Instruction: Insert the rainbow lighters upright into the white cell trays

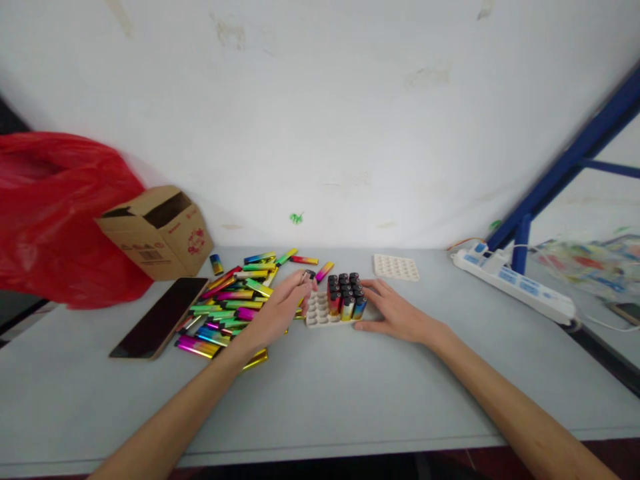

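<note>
My left hand [283, 308] is closed around a lighter [309, 274], whose dark top pokes out above the fingers; most of its body is hidden. It hovers at the left edge of a white tray [316, 312] with round pockets. Several lighters [345, 300] with black tops stand upright in the tray's right part, while pockets on its left side show bare. My right hand [395, 310] rests at the tray's right side, fingers apart and touching the standing lighters' edge. Left of the tray lies a loose heap of shiny, multicoloured lighters [235, 303], partly behind my left hand.
Left of the heap lies a dark-screened phone [160, 319]. Behind it stand an open cardboard box [167, 233] and a red plastic bag [65, 220]. A second white tray [396, 267] lies near the wall. A power strip [515, 283] runs along the right, beside a blue metal frame [565, 167].
</note>
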### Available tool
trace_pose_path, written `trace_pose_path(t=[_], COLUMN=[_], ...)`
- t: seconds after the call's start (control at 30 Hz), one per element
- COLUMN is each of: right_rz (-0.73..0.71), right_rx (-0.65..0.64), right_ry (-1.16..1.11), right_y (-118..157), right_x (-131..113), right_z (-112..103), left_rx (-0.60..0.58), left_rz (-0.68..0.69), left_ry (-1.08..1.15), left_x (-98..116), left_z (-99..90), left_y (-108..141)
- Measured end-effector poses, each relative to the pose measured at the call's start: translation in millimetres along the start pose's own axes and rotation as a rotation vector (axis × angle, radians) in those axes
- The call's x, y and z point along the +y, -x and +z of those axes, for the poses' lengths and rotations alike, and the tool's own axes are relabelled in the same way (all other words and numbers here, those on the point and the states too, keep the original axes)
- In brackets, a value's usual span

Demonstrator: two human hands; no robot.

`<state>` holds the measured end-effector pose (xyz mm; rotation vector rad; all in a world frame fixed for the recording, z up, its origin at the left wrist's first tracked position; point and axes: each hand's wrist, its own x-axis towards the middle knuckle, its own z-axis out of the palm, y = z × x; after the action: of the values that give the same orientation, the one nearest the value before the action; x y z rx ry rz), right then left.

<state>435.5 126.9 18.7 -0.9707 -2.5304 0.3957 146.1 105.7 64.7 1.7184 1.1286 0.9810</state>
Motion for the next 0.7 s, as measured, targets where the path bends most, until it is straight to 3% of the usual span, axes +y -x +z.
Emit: trace_pose_path(t=[0.23, 0.43, 0.53, 0.6, 0.7], right_rz=[0.097, 0.203, 0.213, 0.143, 0.046], right_rx=[0.001, 0.085, 0.291, 0.407, 0.215], right_ry=[-0.062, -0.031, -0.030, -0.074, -0.152], right_y=[25, 45, 67, 93, 140], right_x=[-3, -22, -52, -81, -128], right_z=[-4, -7, -2, 12, 47], left_rx=[-0.010, -0.006, 0.007, -0.006, -0.082], left_rz=[0.115, 0.067, 0.077, 0.089, 0.064], left_ry=[-0.002, 0.131, 0.117, 0.095, 0.117], left_x=[4, 5, 8, 9, 7], left_z=[5.6, 2.5, 2.6, 4.5, 10.2], left_y=[1, 4, 5, 6, 9])
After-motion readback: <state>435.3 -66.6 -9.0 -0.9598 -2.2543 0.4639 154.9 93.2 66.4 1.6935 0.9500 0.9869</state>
